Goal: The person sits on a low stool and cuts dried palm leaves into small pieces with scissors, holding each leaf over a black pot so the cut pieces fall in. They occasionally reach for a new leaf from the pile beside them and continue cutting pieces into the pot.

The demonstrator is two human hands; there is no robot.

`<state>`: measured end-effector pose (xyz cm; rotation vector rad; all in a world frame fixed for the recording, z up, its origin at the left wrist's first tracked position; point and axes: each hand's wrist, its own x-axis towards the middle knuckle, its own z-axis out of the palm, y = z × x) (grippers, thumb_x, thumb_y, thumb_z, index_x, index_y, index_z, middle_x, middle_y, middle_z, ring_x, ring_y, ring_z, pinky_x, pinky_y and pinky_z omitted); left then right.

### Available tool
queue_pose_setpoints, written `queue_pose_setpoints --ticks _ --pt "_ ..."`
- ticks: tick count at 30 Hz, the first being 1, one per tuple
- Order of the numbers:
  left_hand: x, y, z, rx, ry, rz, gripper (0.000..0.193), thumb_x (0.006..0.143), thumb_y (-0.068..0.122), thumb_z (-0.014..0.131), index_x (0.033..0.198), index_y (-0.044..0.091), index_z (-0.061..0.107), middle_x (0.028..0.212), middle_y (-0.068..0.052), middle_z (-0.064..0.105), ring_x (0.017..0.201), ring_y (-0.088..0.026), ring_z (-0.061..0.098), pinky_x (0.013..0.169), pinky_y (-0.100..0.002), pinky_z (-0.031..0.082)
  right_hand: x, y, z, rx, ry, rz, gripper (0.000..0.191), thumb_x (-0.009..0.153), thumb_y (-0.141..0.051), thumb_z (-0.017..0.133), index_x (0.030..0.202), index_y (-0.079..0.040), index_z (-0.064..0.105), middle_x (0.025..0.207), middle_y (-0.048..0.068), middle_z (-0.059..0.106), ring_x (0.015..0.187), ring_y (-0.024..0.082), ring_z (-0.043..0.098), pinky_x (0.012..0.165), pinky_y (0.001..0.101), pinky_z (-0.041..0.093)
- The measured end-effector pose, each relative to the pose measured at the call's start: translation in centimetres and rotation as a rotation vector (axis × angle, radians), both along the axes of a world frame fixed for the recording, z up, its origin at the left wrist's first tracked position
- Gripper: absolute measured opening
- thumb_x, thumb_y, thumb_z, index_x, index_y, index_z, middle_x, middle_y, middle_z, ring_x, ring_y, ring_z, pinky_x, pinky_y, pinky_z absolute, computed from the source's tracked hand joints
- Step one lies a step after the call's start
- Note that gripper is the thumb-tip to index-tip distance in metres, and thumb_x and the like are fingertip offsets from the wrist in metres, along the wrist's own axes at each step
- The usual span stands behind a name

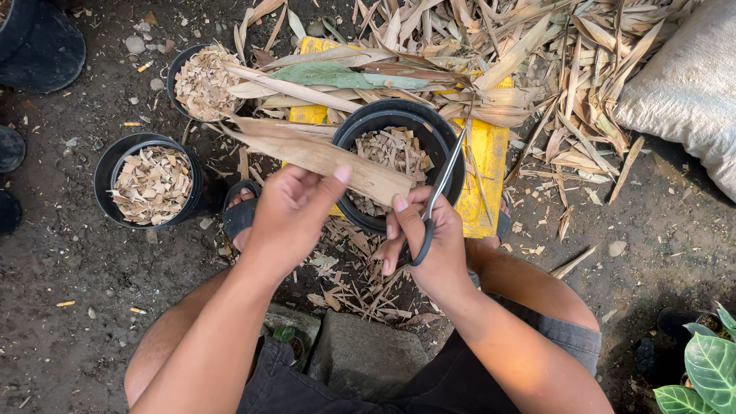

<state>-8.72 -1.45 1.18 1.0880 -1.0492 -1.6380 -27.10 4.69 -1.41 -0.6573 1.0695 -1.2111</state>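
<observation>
The left hand (287, 211) is held out over the ground with the forearm reaching up from the lower left, and its fingers and thumb are closed on a long dried leaf strip (322, 153). The strip is kept nearly level, slanting from the upper left down to the right, where its end lies across the near rim of a black pot (452, 165). The right hand (429, 238) is raised just beside the left, with its fingers passed through the black loops of a pair of scissors (437, 195); the loops are gripped, and the thin blades are pointed up and to the right over the pot's mouth, only narrowly parted.

The pot is partly filled with cut leaf chips and is set on a yellow board (487, 176). Behind it the ground is covered by a heap of dried leaves (498, 54), so little room is left at the far side. Two more black pots of chips (153, 184) (201, 80) are stood well to the left on bare soil. A grey sack (686, 84) is seen at the upper right corner, and a green-leaved plant (709, 368) at the lower right.
</observation>
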Motion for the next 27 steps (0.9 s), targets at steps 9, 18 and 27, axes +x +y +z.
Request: queue_pose_setpoints --ticks 9,18,27 --pt "1.0 -0.6 -1.2 -0.105 -0.134 0.212 0.017 0.102 0.012 0.069 0.111 -0.002 0.072 0.102 -0.005 0.076 0.090 -0.004 0.066 0.083 -0.022 0.052 -0.2 1.2 -0.4 -0.047 -0.142 0.091 0.029 0.110 -0.028 0.046 0.116 0.000 0.048 0.085 0.012 0.061 0.050 0.021 0.066 0.056 0.0341 0.061" --pt "0.8 -0.5 -1.4 -0.134 -0.133 0.256 0.017 0.103 0.010 0.068 0.113 -0.003 0.072 0.104 -0.005 0.076 0.091 -0.004 0.067 0.082 -0.021 0.053 1.0 3.1 -0.9 -0.172 -0.112 0.410 0.027 0.111 -0.023 0.052 0.121 0.001 0.049 0.092 0.011 0.061 0.063 0.020 0.070 0.060 0.0312 0.058" --pt "0.7 -0.5 -1.3 -0.133 -0.221 0.232 0.017 0.101 0.013 0.070 0.110 -0.001 0.075 0.095 -0.001 0.076 0.080 -0.001 0.061 0.071 -0.020 0.049 1.3 2.8 -0.7 -0.088 -0.142 0.419 0.027 0.111 -0.026 0.051 0.110 0.001 0.051 0.080 0.010 0.061 0.054 0.018 0.068 0.051 0.0278 0.054"
